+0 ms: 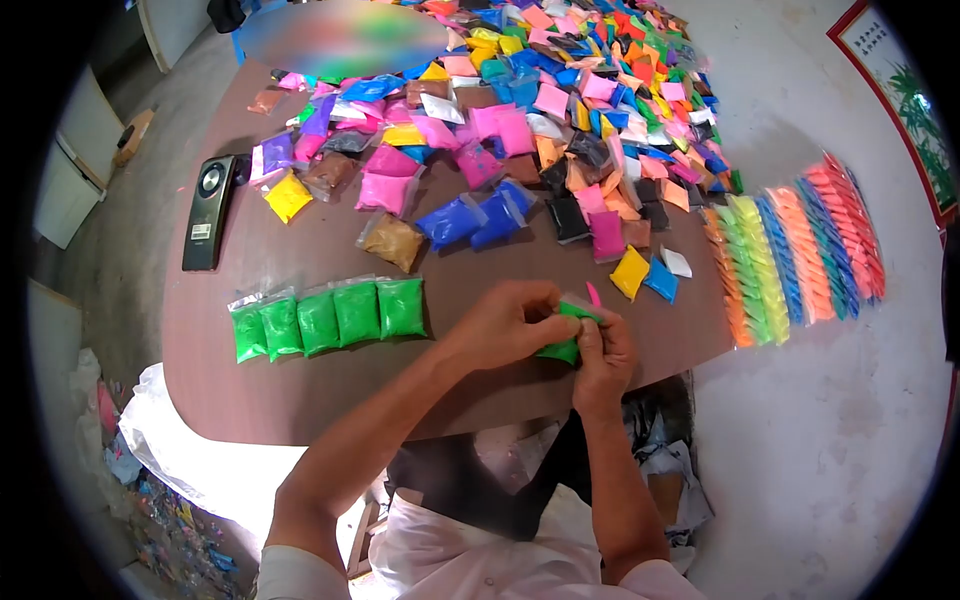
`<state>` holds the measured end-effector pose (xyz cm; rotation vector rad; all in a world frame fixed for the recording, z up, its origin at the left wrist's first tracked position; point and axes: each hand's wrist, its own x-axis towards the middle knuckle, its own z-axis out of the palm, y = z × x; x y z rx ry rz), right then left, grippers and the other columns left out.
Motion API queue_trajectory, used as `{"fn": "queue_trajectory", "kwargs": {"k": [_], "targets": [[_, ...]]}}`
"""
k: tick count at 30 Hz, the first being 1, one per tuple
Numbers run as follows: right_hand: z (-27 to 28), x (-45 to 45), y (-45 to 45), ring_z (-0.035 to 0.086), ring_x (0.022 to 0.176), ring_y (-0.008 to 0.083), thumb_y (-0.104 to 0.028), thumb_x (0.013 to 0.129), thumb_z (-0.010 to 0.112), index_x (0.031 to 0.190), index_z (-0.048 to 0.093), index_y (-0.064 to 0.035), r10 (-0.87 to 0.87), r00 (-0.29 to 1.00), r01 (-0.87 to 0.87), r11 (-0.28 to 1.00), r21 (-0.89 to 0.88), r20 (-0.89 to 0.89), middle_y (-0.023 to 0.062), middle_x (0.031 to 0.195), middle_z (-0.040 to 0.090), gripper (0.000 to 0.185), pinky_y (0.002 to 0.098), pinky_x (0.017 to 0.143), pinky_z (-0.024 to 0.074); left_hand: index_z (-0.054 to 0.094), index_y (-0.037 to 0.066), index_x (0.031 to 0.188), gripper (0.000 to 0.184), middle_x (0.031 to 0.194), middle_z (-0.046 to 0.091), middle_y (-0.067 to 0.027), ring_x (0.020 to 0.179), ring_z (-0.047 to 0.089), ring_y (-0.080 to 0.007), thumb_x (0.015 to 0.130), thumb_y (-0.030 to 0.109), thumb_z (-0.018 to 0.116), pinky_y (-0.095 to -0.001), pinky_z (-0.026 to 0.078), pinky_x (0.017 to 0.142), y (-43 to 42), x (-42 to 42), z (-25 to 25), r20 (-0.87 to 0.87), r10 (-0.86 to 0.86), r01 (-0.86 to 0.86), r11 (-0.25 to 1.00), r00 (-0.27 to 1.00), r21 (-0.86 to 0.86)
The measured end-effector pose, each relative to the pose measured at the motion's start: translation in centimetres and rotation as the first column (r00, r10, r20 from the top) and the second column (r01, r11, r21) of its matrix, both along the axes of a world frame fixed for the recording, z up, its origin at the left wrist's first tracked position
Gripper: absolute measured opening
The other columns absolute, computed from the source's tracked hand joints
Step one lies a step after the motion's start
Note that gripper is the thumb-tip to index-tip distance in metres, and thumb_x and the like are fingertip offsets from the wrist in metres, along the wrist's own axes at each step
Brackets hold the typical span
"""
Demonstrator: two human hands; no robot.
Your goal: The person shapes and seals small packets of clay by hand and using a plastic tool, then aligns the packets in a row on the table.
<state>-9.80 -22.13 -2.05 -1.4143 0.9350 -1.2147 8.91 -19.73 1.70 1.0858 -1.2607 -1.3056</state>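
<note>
Both my hands meet above the front part of the table. Between them is a small clear plastic bag of green clay-like material [562,351], partly covered by the fingers. My left hand [512,322] pinches it from the left, thumb pointing inward. My right hand [606,358] grips the bag's other side, with the fingers curled. A thin pink piece [593,294] shows just behind the right fingers; what it is I cannot tell. Left of my hands, several similar green bags [320,322] lie side by side in a row.
A large heap of small colourful bags [540,100] covers the table's far side. Blue bags [470,220] and a brown bag [391,242] lie nearer. A dark phone [209,215] rests at the left edge. Long multicoloured strips [795,255] are at the table's right.
</note>
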Motion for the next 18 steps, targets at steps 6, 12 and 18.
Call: {"fn": "queue_trajectory", "kwargs": {"k": [6, 12, 18], "targets": [[-0.1, 0.3, 0.0, 0.059, 0.092, 0.0071, -0.012, 0.103, 0.063, 0.113, 0.067, -0.0001, -0.015, 0.997, 0.012, 0.999, -0.038, -0.070, 0.0005, 0.101, 0.067, 0.016, 0.0235, 0.083, 0.0480, 0.066, 0.001, 0.092, 0.012, 0.077, 0.058, 0.0044, 0.074, 0.050, -0.0020, 0.093, 0.011, 0.072, -0.0240, 0.042, 0.061, -0.3, 0.1, -1.7, -0.046, 0.054, -0.057, 0.996, 0.997, -0.063], [0.2, 0.5, 0.1, 0.059, 0.093, 0.0072, -0.011, 0.102, 0.064, 0.112, 0.068, -0.0006, -0.023, 0.999, 0.023, 1.000, -0.011, -0.032, 0.0003, 0.101, 0.066, 0.015, 0.0236, 0.083, 0.0482, 0.068, 0.001, 0.092, 0.014, 0.078, 0.060, 0.0062, 0.074, 0.052, -0.0010, 0.095, 0.013, 0.073, -0.0229, 0.043, 0.061, -0.6, -0.1, -2.1, -0.028, 0.057, -0.059, 0.995, 0.998, -0.084], [0.5, 0.6, 0.3, 0.059, 0.090, 0.0063, -0.011, 0.102, 0.065, 0.108, 0.070, -0.0014, -0.001, 0.995, -0.004, 0.999, -0.049, -0.098, -0.0008, 0.100, 0.066, 0.013, 0.0229, 0.081, 0.0481, 0.069, 0.000, 0.096, 0.012, 0.080, 0.065, 0.0042, 0.076, 0.057, -0.0019, 0.098, 0.012, 0.069, -0.0213, 0.047, 0.065, -0.8, 0.0, -2.6, -0.056, 0.088, -0.091, 0.994, 0.995, -0.053]]}}
